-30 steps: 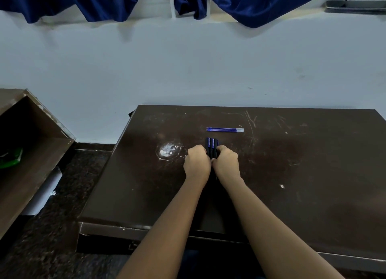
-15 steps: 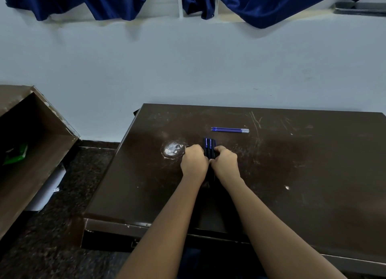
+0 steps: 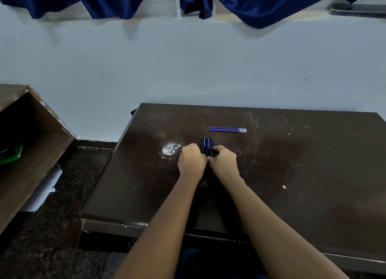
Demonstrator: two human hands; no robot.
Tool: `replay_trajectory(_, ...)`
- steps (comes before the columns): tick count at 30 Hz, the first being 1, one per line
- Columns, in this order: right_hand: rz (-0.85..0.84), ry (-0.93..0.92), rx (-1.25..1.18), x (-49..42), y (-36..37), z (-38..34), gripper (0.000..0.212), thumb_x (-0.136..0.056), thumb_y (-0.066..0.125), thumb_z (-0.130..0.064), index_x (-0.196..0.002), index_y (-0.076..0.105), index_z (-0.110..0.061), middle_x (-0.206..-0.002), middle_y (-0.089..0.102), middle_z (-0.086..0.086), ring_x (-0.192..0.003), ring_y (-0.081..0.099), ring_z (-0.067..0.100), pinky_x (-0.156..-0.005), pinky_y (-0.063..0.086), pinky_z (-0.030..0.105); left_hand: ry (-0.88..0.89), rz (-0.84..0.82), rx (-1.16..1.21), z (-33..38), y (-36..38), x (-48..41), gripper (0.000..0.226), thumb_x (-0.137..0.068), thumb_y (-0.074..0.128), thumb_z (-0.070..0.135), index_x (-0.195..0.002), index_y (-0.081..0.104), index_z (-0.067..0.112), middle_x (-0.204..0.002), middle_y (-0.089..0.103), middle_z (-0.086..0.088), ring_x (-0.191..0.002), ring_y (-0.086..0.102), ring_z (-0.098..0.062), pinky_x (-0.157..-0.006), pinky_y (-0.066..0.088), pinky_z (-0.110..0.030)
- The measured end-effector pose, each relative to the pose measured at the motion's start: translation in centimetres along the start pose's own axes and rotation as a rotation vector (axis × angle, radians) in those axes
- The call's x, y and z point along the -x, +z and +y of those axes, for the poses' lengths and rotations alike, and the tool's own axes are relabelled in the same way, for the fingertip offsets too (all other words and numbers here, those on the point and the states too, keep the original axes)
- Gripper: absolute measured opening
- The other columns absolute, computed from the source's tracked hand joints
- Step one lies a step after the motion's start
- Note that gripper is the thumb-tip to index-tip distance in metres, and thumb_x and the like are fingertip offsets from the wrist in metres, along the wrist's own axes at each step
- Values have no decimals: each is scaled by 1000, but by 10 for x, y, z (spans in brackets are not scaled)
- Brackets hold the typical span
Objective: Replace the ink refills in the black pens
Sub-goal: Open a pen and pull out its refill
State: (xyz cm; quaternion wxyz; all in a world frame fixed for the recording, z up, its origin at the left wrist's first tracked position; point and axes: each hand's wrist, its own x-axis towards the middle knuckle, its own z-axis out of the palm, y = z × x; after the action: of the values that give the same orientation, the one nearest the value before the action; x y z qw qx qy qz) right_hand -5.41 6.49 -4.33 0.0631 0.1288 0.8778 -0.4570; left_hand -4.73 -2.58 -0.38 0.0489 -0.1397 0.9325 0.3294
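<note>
A small bunch of black pens (image 3: 207, 145) with blue labels lies side by side on the dark brown table (image 3: 292, 174), pointing away from me. My left hand (image 3: 192, 160) and my right hand (image 3: 224, 161) press in on the bunch from either side, fingers curled around the pens' middle. The pens' near ends are hidden between my hands. A few blue ink refills (image 3: 227, 129) lie together crosswise just beyond the pens, untouched.
A round silvery worn patch (image 3: 170, 149) marks the table left of my left hand. A brown open cabinet (image 3: 31, 153) with something green (image 3: 11, 154) inside stands at the left. Behind are a pale wall and blue curtains (image 3: 208, 0).
Both hands stay closed around the pens. Only the camera view has shifted slightly; the refills have not moved on the table.
</note>
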Motion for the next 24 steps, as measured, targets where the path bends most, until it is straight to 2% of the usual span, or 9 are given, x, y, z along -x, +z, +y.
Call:
replay_trajectory(3, 55, -13, 12, 0, -6, 4, 43, -89, 61, -15, -131, 52, -11, -118, 62, 16, -102, 61, 22, -79, 46, 25, -7, 14, -2, 1, -1, -1, 20, -85, 53, 10, -102, 62, 5, -108, 62, -14, -97, 60, -33, -77, 46, -38)
replay_trajectory(4, 84, -20, 22, -1, -10, 5, 40, -90, 60, -15, -129, 53, -11, -117, 62, 15, -101, 60, 22, -80, 47, 25, -9, 18, -2, 1, -1, -1, 20, -86, 53, 11, -102, 62, 5, -107, 62, -14, -95, 60, -32, -75, 46, -37)
replay_trajectory(7, 187, -59, 125, -12, -26, 3, 36, -90, 59, -11, -126, 57, -10, -120, 59, 14, -109, 57, 27, -95, 49, 40, -2, 35, 3, 1, -1, -3, 16, -87, 53, 11, -100, 61, 6, -101, 63, -11, -79, 54, -22, -67, 41, -32)
replay_trajectory(10, 216, -158, 287, -32, -45, -3, 36, -90, 54, -5, -126, 57, -9, -124, 55, 14, -115, 54, 32, -97, 47, 46, 3, 45, 7, 1, -1, -5, 15, -87, 52, 11, -101, 59, 7, -91, 57, -5, -73, 46, -17, -65, 38, -30)
replay_trajectory(14, 124, -240, 496, -64, -63, -14, 38, -91, 49, 0, -127, 57, -7, -124, 55, 15, -114, 53, 33, -95, 48, 46, 13, 66, -7, 3, 1, -7, 16, -88, 50, 9, -102, 59, 8, -86, 52, -1, -71, 45, -15, -64, 37, -28)
replay_trajectory(18, 17, -283, 634, -87, -68, -26, 37, -91, 54, -6, -127, 57, -8, -129, 55, 16, -117, 54, 34, -98, 47, 44, 29, 77, 1, 7, 4, -8, 18, -89, 49, 10, -106, 58, 8, -102, 62, -10, -85, 57, -23, -67, 39, -31)
replay_trajectory(20, -39, -268, 661, -92, -68, -26, 35, -90, 54, -6, -123, 61, -9, -126, 58, 16, -115, 56, 34, -96, 48, 44, 43, 86, -2, 10, 5, -7, 21, -90, 49, 10, -108, 58, 8, -106, 63, -12, -91, 59, -26, -68, 40, -31)
replay_trajectory(24, -84, -240, 637, -97, -67, -22, 30, -90, 54, -7, -117, 66, -11, -119, 65, 14, -105, 62, 33, -93, 51, 42, 110, 80, 10, 17, 10, -3, 21, -90, 49, 9, -107, 59, 8, -105, 63, -11, -85, 58, -22, -67, 41, -29)
